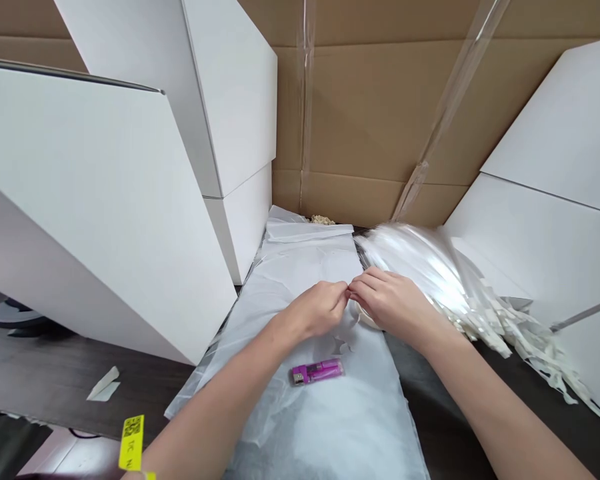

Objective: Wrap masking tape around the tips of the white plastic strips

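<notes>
We note left hand [317, 311], right hand [391, 304]: fingers [361, 283] pinched tip-to-tip, held item too small to tell. Crumpled white tissue sheet [300, 293] beneath; purple plastic lighter [317, 371] on it. Yellow QR wrist tag [131, 443] reads "TK".

this looks like a packing area in a workshop or stockroom: a large cardboard sheet [380, 107] with clear packing tape [305, 87] stands at 12 o'clock, white panels [105, 200] rise at 10 o'clock, shredded white packing strips [500, 320] lie at 3 o'clock, and a white wrapping sheet [305, 267] covers the dark surface [80, 373] at 6 o'clock.
</notes>
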Demonstrator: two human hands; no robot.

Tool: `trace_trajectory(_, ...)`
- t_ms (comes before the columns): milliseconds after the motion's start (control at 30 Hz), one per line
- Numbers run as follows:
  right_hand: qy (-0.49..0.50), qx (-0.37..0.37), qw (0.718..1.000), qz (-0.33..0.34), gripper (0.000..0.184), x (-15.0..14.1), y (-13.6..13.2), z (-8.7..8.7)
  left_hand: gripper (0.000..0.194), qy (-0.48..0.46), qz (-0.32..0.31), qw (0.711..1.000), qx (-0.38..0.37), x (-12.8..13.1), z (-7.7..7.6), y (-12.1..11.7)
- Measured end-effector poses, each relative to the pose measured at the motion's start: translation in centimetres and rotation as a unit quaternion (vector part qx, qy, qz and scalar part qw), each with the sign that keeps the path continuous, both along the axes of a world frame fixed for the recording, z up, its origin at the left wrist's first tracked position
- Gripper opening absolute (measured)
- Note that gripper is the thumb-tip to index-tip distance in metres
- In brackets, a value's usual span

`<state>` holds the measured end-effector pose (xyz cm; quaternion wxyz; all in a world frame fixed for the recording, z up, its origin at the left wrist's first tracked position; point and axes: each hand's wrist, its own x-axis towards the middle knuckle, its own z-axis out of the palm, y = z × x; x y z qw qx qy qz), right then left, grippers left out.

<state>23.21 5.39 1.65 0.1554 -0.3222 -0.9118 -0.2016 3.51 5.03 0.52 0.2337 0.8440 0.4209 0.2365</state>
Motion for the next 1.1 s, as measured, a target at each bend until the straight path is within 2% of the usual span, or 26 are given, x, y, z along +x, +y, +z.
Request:
trace_trajectory(200, -0.02, 0.035, 0.999, 0.002, 0.021, -0.2, 0.1, -1.4, 0.027, -0.019, -0.004, 1.0, -0.014, 0.2, -0.1, 0.0)
trace_trajectory(500, 0.066, 0.065, 0.996, 0.009, 0.022, -1.3, 0.0, -2.0, 0.033, -0.052, -0.014, 0.998, -0.011, -0.6, 0.7, -0.2)
trace_trajectory(667, 0.066, 0.053, 0.996, -0.032, 0.017, -1.3, -0.5, -0.9, 0.028, -0.008, 0.007, 1.0, 0.025, -0.9, 0.7, 0.3)
trace_trajectory(733, 0.101, 0.051, 0.991, -0.071, 0.023, -1.3, -1.5, -0.1, 0.027, -0.021, 0.038, 0.997, 0.057, -1.0, 0.5, 0.8)
trace_trajectory(800, 0.155, 0.019, 0.984, -0.085, 0.032, -1.8, -3.0, 0.4, 0.03, -0.061, 0.069, 0.992, 0.082, -1.1, 0.1, 1.3)
trace_trajectory(867, 0.168, -0.066, 0.983, -0.039, 0.029, -2.9, -4.6, 0.2, 0.031, -0.086, 0.083, 0.989, 0.087, -1.3, -0.2, 1.7)
trace_trajectory(933, 0.103, -0.155, 0.982, 0.035, 0.028, -4.2, -6.0, -0.6, 0.03, -0.086, 0.08, 0.989, 0.084, -1.3, -0.5, 1.8)
trace_trajectory(1000, 0.03, -0.203, 0.975, 0.088, 0.027, -5.4, -6.8, -1.5, 0.026, -0.09, 0.074, 0.989, 0.087, -1.2, -0.6, 1.8)
trace_trajectory(1100, 0.018, -0.252, 0.959, 0.131, 0.021, -6.2, -7.1, -2.0, 0.023, -0.098, 0.069, 0.988, 0.093, -1.1, -0.7, 1.7)
